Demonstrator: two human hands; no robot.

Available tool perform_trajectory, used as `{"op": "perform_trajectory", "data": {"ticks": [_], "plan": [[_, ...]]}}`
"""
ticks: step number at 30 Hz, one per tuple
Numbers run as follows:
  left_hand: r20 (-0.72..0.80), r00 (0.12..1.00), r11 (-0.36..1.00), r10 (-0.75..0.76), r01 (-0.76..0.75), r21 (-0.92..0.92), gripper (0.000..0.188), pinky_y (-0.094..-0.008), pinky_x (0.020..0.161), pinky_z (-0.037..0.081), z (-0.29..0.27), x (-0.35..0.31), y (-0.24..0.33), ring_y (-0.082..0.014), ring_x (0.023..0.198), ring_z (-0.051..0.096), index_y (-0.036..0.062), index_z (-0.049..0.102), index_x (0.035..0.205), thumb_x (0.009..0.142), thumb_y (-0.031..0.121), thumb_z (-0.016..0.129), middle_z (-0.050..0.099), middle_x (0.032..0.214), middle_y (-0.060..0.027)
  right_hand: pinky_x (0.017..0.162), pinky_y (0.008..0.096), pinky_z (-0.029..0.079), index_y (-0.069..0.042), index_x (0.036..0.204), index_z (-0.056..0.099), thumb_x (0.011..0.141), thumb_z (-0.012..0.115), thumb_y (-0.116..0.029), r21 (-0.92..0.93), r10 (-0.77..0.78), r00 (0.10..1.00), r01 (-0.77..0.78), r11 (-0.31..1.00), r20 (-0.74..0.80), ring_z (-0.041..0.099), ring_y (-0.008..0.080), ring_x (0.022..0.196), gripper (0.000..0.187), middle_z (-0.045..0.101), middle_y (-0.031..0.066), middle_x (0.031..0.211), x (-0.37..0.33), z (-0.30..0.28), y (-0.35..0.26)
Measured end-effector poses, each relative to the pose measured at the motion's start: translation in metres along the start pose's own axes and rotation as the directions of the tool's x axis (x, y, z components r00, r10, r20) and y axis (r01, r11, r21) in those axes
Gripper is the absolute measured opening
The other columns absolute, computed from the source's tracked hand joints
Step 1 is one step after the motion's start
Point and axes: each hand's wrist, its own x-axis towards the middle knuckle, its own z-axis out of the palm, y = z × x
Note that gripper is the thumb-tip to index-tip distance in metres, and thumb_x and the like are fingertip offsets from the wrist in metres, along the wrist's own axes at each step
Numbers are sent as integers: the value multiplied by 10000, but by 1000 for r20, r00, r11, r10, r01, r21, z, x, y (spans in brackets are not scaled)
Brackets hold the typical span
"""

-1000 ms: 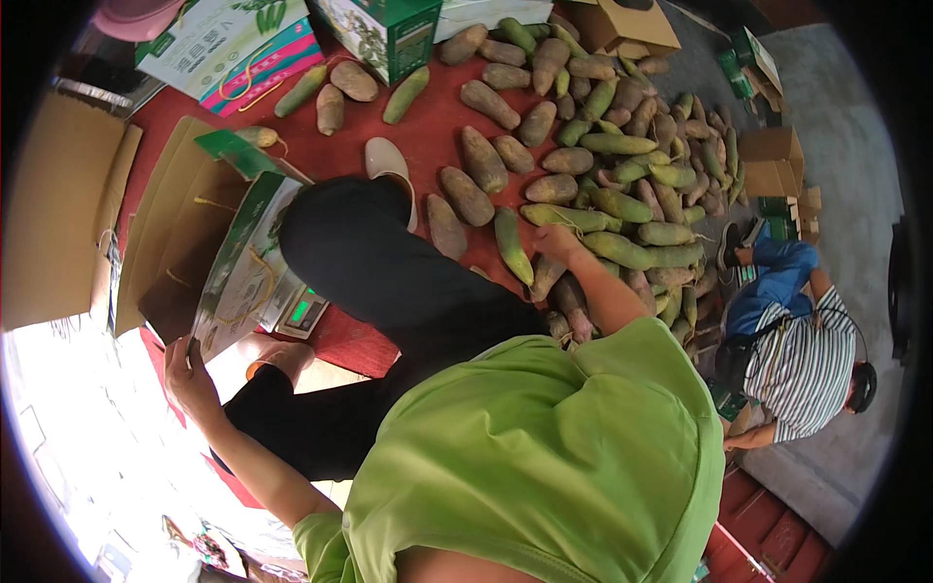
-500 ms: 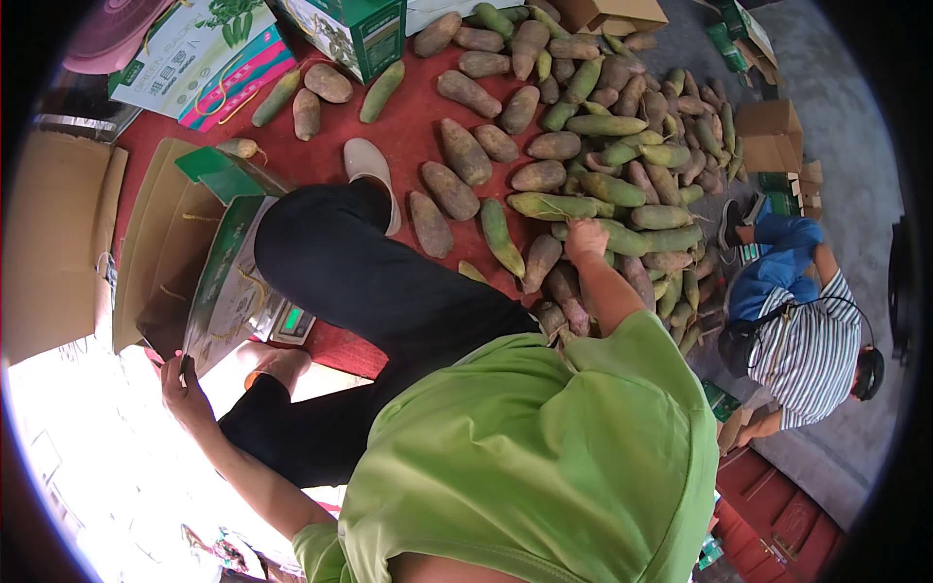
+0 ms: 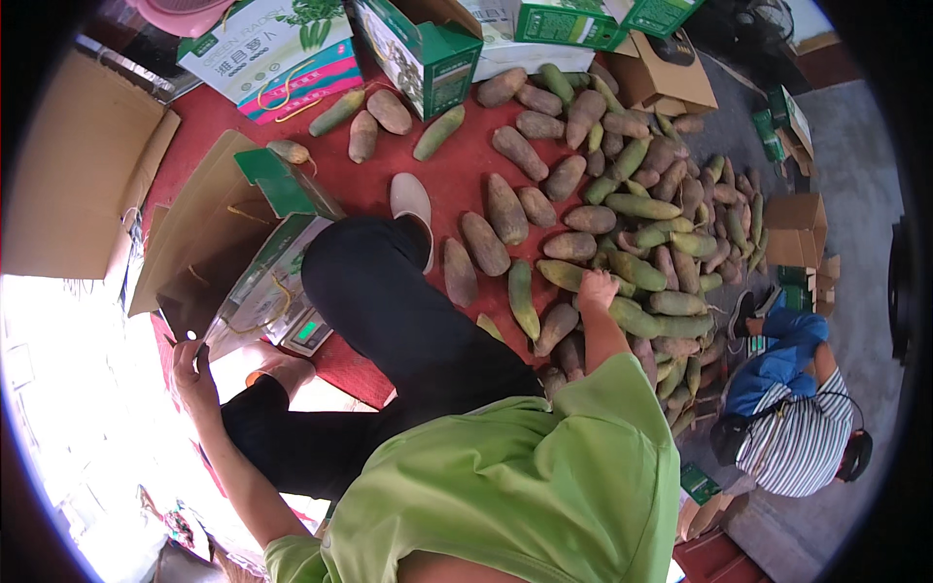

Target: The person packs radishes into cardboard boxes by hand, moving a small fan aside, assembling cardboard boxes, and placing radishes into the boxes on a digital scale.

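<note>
My right hand (image 3: 597,290) is closed over a long green radish (image 3: 558,273) at the near left side of a big heap of radishes (image 3: 671,303). Part of that radish is hidden under the fingers. Far to the left, my left hand (image 3: 194,379) pinches the near edge of an open cardboard carton (image 3: 199,255) with green and white printed sides. The carton leans beside my bent knee, next to a scale (image 3: 309,332) with a lit green display. How far the carton rests on the scale cannot be made out.
Several loose radishes (image 3: 484,243) lie on the red mat (image 3: 389,291) around my shoe (image 3: 412,204). Printed gift boxes (image 3: 282,68) stand at the back. A brown carton (image 3: 663,73) sits behind the heap. At right, another person in a striped shirt (image 3: 792,437) crouches by more cartons.
The view has shifted, so the surroundings appear further right and lower. Both hands keep their places, the right on the radish and the left on the carton edge.
</note>
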Motion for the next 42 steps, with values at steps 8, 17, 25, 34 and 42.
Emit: {"op": "perform_trajectory", "data": {"ticks": [8, 17, 25, 34, 42], "plan": [[-17, 999, 998, -35, 36, 42, 78, -346, 692, 455, -2, 1, -2, -284, 803, 598, 50, 613, 847, 773, 27, 625, 601, 848, -87, 779, 416, 490, -89, 973, 589, 841, 532, -174, 365, 37, 997, -8, 931, -73, 602, 282, 968, 168, 622, 103, 1020, -2, 17, 12], [50, 988, 985, -149, 144, 94, 83, -375, 729, 460, -8, 3, 7, -268, 835, 596, 120, 661, 844, 785, 132, 603, 623, 816, -55, 600, 323, 486, -17, 831, 534, 823, 572, -70, 992, 234, 968, -107, 64, 89, 618, 170, 649, 66, 625, 100, 754, -3, 10, 40], [65, 987, 984, -146, 139, 109, 101, -363, 777, 463, -19, 1, 11, -244, 849, 606, 122, 669, 840, 807, 163, 584, 642, 840, -30, 532, 283, 416, -31, 968, 459, 880, 491, 4, 961, 341, 917, 255, -104, -206, 496, 125, 599, 101, 527, 49, 764, 16, -60, 74], [36, 994, 993, -104, 101, 61, 116, -362, 770, 460, -21, 0, 4, -244, 835, 608, 116, 677, 812, 803, 153, 567, 644, 821, -33, 535, 233, 335, -38, 938, 480, 907, 481, -42, 841, 188, 871, 489, -231, -454, 418, 79, 601, 31, 477, 3, 726, -59, -236, 23], [20, 997, 995, -71, 70, 68, 118, -363, 758, 461, -16, -2, -1, -247, 832, 613, 108, 683, 814, 782, 118, 569, 647, 822, -49, 542, 221, 337, -40, 939, 501, 889, 509, -83, 481, -132, 532, 596, -643, -836, 438, 80, 599, 66, 524, 13, 711, -170, -445, -90]]}}
